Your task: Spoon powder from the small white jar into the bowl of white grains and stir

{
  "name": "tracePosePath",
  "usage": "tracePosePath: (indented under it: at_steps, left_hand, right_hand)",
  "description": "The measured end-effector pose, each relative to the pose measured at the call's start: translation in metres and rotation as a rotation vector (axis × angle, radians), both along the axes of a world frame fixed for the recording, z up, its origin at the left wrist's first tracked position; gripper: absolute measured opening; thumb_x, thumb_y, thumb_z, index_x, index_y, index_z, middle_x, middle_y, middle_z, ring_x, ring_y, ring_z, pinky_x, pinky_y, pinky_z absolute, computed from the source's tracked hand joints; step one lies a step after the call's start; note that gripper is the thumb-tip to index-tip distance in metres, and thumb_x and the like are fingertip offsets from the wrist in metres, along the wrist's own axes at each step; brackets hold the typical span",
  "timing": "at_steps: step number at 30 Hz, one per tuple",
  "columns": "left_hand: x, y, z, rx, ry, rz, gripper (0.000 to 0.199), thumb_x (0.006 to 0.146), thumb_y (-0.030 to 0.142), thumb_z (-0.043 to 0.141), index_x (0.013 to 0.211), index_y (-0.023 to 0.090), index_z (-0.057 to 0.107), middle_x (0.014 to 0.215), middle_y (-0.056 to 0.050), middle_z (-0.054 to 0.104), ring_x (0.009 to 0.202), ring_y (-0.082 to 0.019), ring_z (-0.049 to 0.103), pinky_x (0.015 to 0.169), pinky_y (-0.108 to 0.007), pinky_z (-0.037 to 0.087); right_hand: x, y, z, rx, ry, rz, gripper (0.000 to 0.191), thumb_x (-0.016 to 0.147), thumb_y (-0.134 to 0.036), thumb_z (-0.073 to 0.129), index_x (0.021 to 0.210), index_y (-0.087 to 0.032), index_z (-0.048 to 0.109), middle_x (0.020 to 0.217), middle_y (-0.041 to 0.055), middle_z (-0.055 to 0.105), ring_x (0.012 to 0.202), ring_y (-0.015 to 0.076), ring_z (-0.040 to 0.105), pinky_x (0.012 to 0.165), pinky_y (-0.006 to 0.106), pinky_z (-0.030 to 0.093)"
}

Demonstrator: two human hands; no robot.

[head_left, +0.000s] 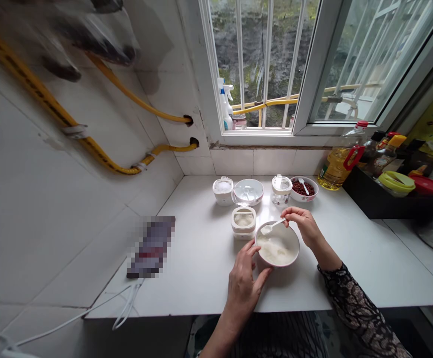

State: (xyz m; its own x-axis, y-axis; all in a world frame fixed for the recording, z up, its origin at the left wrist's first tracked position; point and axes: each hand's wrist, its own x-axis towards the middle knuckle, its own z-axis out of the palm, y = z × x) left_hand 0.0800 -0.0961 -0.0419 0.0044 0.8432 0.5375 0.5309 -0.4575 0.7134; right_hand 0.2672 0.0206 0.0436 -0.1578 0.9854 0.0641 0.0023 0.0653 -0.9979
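Observation:
A white bowl (278, 251) with pale grainy stuff in it stands on the white counter. My left hand (245, 275) holds the bowl's left side, thumb at the near rim and fingers along the far left. Between the fingers and thumb of my right hand (303, 224) is a small white spoon (272, 226), its scoop over the back of the bowl. Just behind and left of the bowl sits an open white container (243, 229) of similar pale grains, its clear lid tipped back.
Farther back are a white-filled container (223, 194), an oval dish (249, 191), a clear jar (281, 191) and a bowl of red bits (307, 198). An oil bottle (331, 166) stands back right beside a dark box (365, 194). A pixelated object (152, 247) lies left.

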Motion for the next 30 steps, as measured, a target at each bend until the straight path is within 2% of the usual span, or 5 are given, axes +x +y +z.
tracePosePath:
  at_steps: [5, 12, 15, 24, 30]
  left_hand:
    - [0.000, 0.000, -0.001, 0.004, -0.001, -0.002, 0.041, 0.091, 0.017, 0.063, 0.129, 0.025, 0.049, 0.137, -0.014, 0.057, 0.119, -0.028, 0.062, 0.072, -0.033, 0.062]
    - [0.001, 0.000, -0.002, -0.001, -0.009, -0.009, 0.040, 0.092, 0.018, 0.063, 0.129, 0.025, 0.049, 0.138, -0.013, 0.056, 0.121, -0.028, 0.062, 0.075, -0.033, 0.063]
    - [0.000, 0.000, -0.002, 0.009, -0.008, -0.006, 0.039, 0.092, 0.019, 0.063, 0.128, 0.025, 0.049, 0.137, -0.013, 0.057, 0.121, -0.028, 0.062, 0.074, -0.033, 0.063]
    - [0.001, -0.001, 0.001, 0.012, -0.003, 0.007, 0.040, 0.090, 0.017, 0.063, 0.128, 0.024, 0.050, 0.138, -0.014, 0.057, 0.119, -0.028, 0.063, 0.072, -0.032, 0.063]
    - [0.000, -0.001, 0.001, 0.001, 0.003, 0.014, 0.042, 0.089, 0.018, 0.065, 0.128, 0.024, 0.051, 0.138, -0.015, 0.058, 0.119, -0.028, 0.063, 0.072, -0.034, 0.063]
  right_hand:
    - [-0.018, -0.005, -0.001, 0.195, -0.069, -0.015, 0.018, 0.081, -0.035, 0.063, 0.086, -0.019, 0.069, 0.066, 0.0014, 0.069, 0.068, 0.0192, 0.065, 0.077, 0.036, 0.051]
    - [-0.037, -0.010, -0.003, 0.894, -0.470, -0.013, 0.017, 0.096, -0.016, 0.053, 0.095, -0.023, 0.068, 0.082, 0.0053, 0.076, 0.089, 0.0234, 0.068, 0.087, 0.041, 0.049]
    - [-0.036, -0.009, -0.006, 1.046, -0.581, 0.006, 0.020, 0.097, -0.011, 0.051, 0.096, -0.022, 0.068, 0.082, 0.0045, 0.077, 0.091, 0.0236, 0.069, 0.090, 0.043, 0.046]
    - [-0.012, -0.017, 0.005, 0.762, -0.411, -0.100, 0.015, 0.094, -0.017, 0.054, 0.093, -0.023, 0.068, 0.073, 0.0021, 0.071, 0.080, 0.0222, 0.066, 0.080, 0.037, 0.049]
    - [0.005, -0.010, -0.001, 0.723, -0.667, -0.047, 0.019, 0.084, -0.011, 0.050, 0.077, -0.022, 0.064, 0.072, 0.0030, 0.068, 0.074, 0.0214, 0.061, 0.085, 0.040, 0.045]
